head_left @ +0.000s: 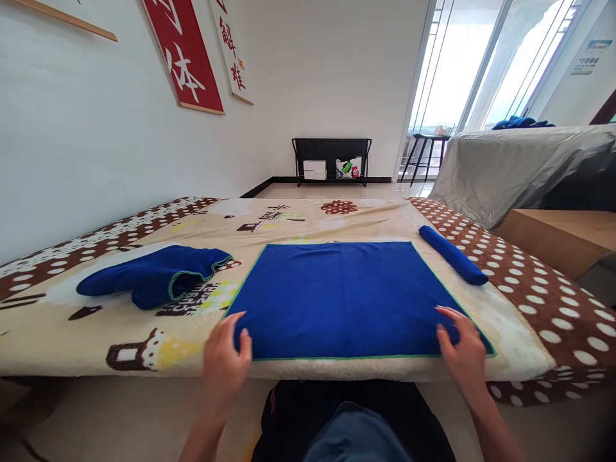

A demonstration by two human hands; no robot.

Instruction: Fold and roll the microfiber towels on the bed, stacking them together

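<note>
My blue-grey garment point(359, 437) is nearest. My L hand point(227, 353) & R hand point(464, 353): open, nr green-edged blue cloth point(337, 298). Caution: uneven pull may skew it or ruck patterned blanket point(289, 221).

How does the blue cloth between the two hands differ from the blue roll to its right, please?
The spread cloth lies flat and open, while the roll is wound into a narrow cylinder. The spread cloth covers a broad four-sided patch of the blanket; the roll takes up only a thin slanting strip. Green edging shows all round the spread cloth, but none is visible on the roll. Both are the same deep blue.
</note>
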